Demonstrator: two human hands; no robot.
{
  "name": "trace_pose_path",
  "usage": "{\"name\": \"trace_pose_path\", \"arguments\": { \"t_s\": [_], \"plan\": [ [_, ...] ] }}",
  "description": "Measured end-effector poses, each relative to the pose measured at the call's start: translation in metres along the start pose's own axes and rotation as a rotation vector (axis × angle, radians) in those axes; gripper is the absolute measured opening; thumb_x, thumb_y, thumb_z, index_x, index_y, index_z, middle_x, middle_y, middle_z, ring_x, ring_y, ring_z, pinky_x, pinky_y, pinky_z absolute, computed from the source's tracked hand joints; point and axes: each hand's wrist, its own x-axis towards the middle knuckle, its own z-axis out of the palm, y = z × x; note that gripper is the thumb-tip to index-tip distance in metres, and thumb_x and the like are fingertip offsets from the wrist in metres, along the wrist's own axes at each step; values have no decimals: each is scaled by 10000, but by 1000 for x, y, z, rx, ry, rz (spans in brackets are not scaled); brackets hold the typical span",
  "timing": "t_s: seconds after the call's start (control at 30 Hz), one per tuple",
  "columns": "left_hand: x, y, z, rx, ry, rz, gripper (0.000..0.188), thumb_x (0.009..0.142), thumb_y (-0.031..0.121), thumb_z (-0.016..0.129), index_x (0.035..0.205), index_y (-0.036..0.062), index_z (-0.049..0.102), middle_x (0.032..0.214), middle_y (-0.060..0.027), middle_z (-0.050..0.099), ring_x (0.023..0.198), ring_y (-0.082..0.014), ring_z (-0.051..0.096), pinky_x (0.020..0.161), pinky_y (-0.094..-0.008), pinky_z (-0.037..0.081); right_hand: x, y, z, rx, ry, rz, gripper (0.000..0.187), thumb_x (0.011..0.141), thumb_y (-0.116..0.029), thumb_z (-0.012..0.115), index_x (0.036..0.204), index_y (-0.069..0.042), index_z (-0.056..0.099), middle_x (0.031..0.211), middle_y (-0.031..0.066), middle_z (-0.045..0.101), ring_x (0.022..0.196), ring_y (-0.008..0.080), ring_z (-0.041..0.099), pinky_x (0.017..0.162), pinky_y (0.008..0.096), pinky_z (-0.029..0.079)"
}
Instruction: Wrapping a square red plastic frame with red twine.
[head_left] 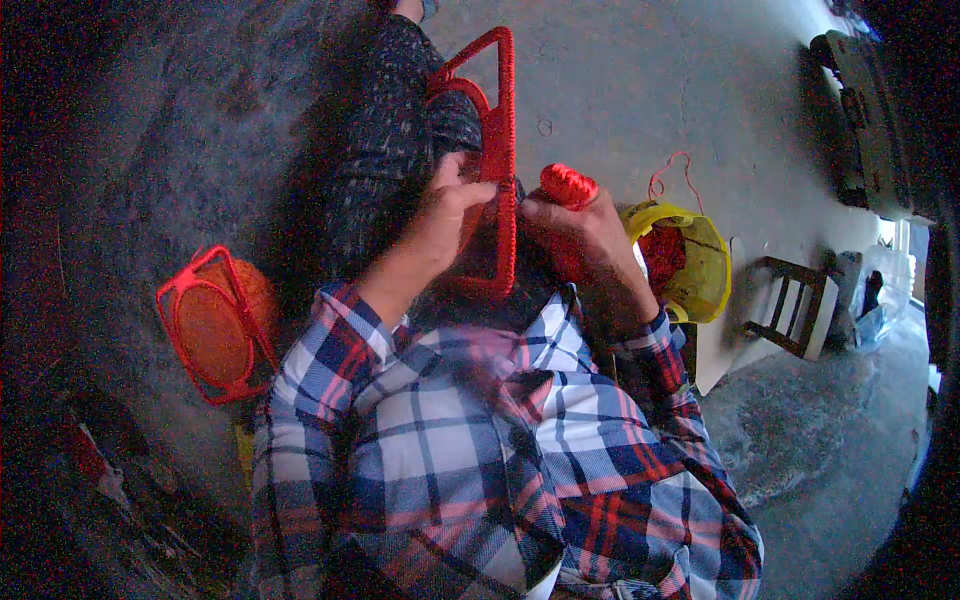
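A red frame [505, 130] with a rectangular outline stands upright over my lap, its edge wrapped in red cord. My left hand [448, 215] grips its near side, with the thumb pressed against the wrapped edge. Just right of the frame, my right hand [592, 240] is closed around a bundle of shiny red cord [568, 186], whose rounded end sticks out above the fingers. My right fingertips come close to the frame's edge; whether they touch it I cannot tell. Part of the frame's lower end lies in shadow.
To my right is a yellow bucket [712, 270] with red material inside; a loose red strand [675, 158] curls beyond it. An orange-red basket with a frame [212, 325] rests on the floor at left. A slatted wooden piece [795, 308] and dark furniture [865, 120] are farther right.
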Motion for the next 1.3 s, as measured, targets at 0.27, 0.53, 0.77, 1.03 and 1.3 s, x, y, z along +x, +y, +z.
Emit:
{"name": "trace_pose_path", "arguments": {
  "t_s": [0.27, 0.53, 0.77, 1.03, 1.3],
  "plan": [
    [2, 1, -2, 19, -100, -33, 492, 773, 42, 563, 1251, 16, 451, 1156, -94, 578, 1108, -222, 534, 986, -338, 388, 20, -4, 20, 199, 26, -20, 102, 798, -87, 654, 794, -70, 554, 713, -33, 571, 617, 72, 510, 528, 255, 399],
    [6, 1, -9, -48, -247, -115, 441, 798, 23, 602, 1217, -1, 466, 1176, -92, 573, 1087, -215, 554, 979, -341, 402, 26, 15, -2, 298, 40, -10, 145, 760, -64, 651, 847, -69, 535, 767, 33, 610, 697, 125, 590, 583, 280, 463],
    [-13, 14, 8, 980, 153, 543, 255, 735, 31, 682, 967, 30, 578, 959, -80, 592, 938, -210, 591, 850, -340, 456, 17, 5, -2, 421, 19, 89, 219, 745, -15, 623, 899, -68, 476, 836, 93, 637, 704, 182, 627, 615, 297, 512],
    [-9, 18, 12, 1147, -4, 844, 114, 714, 1, 662, 781, 35, 576, 835, -110, 574, 814, -290, 599, 735, -355, 491, 22, 13, -2, 292, 6, 38, 178, 753, -34, 618, 860, -79, 483, 808, 58, 626, 679, 154, 610, 574, 279, 488],
    [-5, 11, 8, 1068, -26, 784, 116, 712, -13, 643, 784, 32, 563, 827, -106, 571, 811, -281, 598, 746, -347, 488, 22, 13, 3, 418, 10, 8, 178, 769, -51, 619, 881, -88, 485, 791, 41, 609, 660, 144, 600, 573, 278, 486]
  ]
}}
